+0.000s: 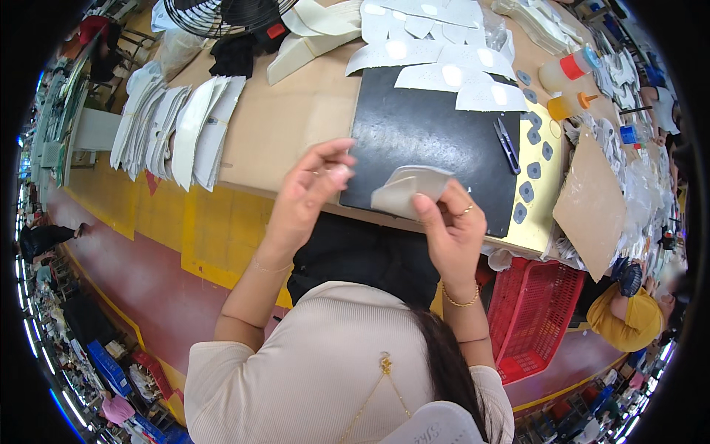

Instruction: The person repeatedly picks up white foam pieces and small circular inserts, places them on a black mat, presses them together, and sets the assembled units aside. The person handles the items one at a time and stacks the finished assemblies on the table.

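Pinched between the thumb and fingers of my right hand (455,222) is a curved light-grey sheet piece (403,191), held above the near edge of a black mat (421,129). To its left, my left hand (310,189) is raised with fingers loosely bent and apart, holding nothing that I can see. White dotted cut pieces (421,53) lie overlapping along the mat's far side. Small thread snips (507,146) rest at the mat's right. Beside them, several small dark-grey patches (534,170) sit on a yellow board (543,211).
Stacks of white pieces (196,133) stand at the table's left edge. A black wire fan (229,15) is at the back. Two bottles, one with a red band (571,68) and one orange (569,105), stand back right. A red basket (529,318) sits below, right. Other people work around.
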`<state>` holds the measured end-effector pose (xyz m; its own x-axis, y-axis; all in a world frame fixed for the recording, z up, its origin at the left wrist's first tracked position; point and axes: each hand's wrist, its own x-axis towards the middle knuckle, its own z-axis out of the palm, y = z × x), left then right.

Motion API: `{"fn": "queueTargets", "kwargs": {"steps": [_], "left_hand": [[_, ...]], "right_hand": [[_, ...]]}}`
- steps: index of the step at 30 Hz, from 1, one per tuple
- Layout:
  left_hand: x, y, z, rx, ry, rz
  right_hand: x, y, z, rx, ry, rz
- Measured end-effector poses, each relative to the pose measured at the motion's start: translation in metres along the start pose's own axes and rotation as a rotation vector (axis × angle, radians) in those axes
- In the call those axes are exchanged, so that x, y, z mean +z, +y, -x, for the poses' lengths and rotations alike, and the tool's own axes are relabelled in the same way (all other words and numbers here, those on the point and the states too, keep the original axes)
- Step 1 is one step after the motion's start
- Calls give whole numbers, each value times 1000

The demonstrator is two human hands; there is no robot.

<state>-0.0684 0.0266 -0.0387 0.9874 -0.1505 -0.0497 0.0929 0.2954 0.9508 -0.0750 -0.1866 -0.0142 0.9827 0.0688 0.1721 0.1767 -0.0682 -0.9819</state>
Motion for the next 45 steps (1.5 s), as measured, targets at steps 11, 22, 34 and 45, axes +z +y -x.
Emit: {"fn": "queueTargets", "kwargs": {"steps": [11,22,34,45], "left_hand": [[50,12,-19,-5,-204,-145],[25,9,-36,-82,116,143],[-107,56,-35,61,400,-27],[-207,102,-63,249,767,-1134]], "right_hand": [[-1,5,-2,-157,12,-352],[-16,5,17,-483,-221,456],[-39,1,35,-91,-360,296],[-37,23,19,62,158,120]]}}
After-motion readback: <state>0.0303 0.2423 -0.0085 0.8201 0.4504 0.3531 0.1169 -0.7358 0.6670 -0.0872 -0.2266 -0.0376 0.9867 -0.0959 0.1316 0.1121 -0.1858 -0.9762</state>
